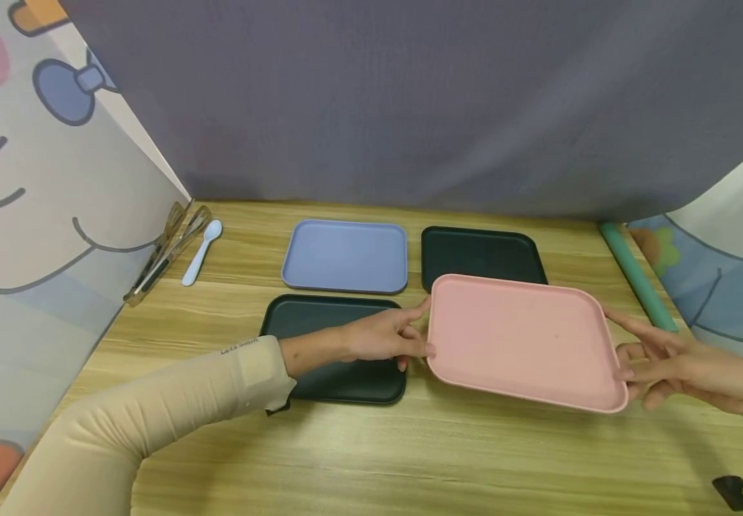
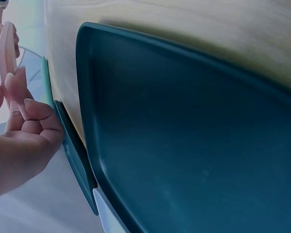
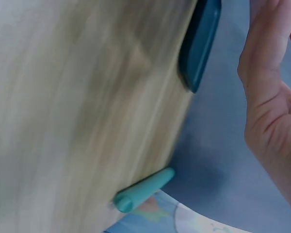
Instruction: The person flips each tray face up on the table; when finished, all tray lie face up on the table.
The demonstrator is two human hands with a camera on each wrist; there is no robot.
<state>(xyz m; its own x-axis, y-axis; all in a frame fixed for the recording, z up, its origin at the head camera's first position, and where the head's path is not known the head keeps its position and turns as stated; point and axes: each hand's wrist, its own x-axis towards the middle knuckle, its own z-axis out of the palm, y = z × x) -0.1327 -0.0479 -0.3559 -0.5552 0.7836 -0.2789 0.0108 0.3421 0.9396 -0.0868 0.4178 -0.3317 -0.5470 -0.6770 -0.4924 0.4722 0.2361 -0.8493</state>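
A pink tray (image 1: 526,344) is held up above the table between both hands, its right side tilted toward the front. My left hand (image 1: 384,335) pinches its left edge with thumb and fingers; the left wrist view shows that hand (image 2: 29,121) at the edge of the pink tray (image 2: 7,53). At the opposite short side, my right hand (image 1: 687,365) grips the right edge. In the right wrist view only part of the right hand (image 3: 271,92) shows, and its fingertips are cut off. Beneath my left forearm lies a dark green tray (image 1: 345,383), partly covered.
A blue tray (image 1: 345,256) and another dark green tray (image 1: 481,254) lie at the back, the latter partly behind the pink one. Metal tongs (image 1: 168,251) and a light blue spoon (image 1: 202,252) lie at the left. A green roll (image 1: 638,276) lies along the right edge.
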